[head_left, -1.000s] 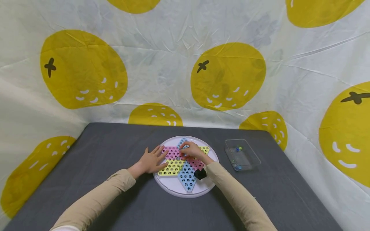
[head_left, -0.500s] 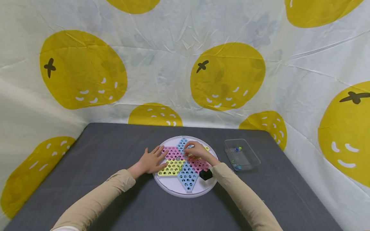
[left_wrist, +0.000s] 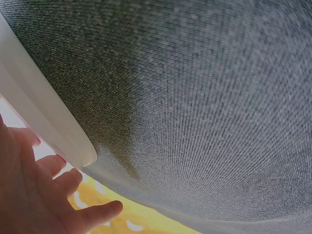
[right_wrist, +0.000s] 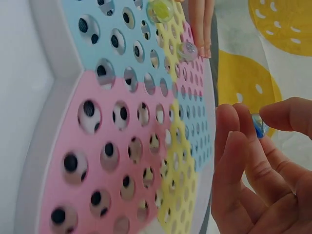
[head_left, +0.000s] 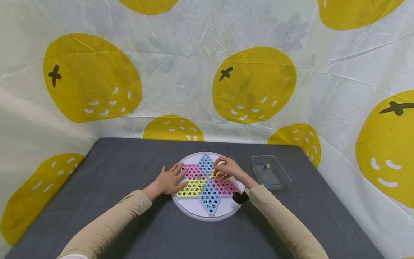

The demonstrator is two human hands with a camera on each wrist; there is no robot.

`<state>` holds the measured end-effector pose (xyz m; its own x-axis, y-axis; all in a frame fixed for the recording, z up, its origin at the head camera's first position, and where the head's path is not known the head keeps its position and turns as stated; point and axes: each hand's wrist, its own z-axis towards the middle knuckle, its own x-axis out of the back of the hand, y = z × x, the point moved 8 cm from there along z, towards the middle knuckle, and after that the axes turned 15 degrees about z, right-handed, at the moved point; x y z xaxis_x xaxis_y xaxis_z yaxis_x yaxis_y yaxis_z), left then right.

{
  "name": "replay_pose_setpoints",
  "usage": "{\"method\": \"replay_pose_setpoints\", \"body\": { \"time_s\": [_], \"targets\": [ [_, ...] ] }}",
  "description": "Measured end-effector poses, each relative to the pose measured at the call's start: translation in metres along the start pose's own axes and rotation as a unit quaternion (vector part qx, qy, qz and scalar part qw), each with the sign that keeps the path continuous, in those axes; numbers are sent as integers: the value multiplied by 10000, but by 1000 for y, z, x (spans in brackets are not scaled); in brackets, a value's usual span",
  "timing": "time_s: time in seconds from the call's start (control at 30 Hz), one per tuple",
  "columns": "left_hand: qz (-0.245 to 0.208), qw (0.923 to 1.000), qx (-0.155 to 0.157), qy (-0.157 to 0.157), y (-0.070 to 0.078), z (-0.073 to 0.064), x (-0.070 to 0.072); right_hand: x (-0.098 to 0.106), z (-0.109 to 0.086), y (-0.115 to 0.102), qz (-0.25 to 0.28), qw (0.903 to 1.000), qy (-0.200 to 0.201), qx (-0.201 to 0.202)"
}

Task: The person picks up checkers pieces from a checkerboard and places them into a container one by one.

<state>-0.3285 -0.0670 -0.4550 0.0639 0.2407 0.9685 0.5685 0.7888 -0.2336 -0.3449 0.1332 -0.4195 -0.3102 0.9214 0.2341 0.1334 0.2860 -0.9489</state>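
Note:
A round white Chinese checkers board [head_left: 191, 210] with a pink, yellow and blue star of holes lies on the dark table. My left hand [head_left: 169, 180] rests with spread fingers on its left side. Over the board's right part, my right hand [head_left: 229, 169] pinches a blue and clear marble [right_wrist: 258, 126] between thumb and fingertip, close above the holes. Two more marbles sit on the board: a yellow-green marble [right_wrist: 161, 10] and a clear marble [right_wrist: 188, 50]. The left wrist view shows mostly grey cloth and the board's white rim [left_wrist: 46, 97].
A clear plastic box [head_left: 286, 180] stands to the right of the board, with several marbles in it, among them a yellow-green marble [head_left: 268, 166]. Grey cloth [head_left: 139, 158] covers the table. A white curtain [head_left: 181, 82] with yellow fruit prints hangs behind and at both sides.
My right hand has moved to the right from the middle of the board, toward the plastic box. My left hand has stayed in place.

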Motion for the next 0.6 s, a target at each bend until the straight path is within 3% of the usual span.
{"method": "replay_pose_setpoints", "body": {
  "time_s": [0.6],
  "targets": [
    [1, 10000, 0, -59, 0, -1, 1, 37, -34, -11, -187, 9993, -80, 303]
  ]
}}
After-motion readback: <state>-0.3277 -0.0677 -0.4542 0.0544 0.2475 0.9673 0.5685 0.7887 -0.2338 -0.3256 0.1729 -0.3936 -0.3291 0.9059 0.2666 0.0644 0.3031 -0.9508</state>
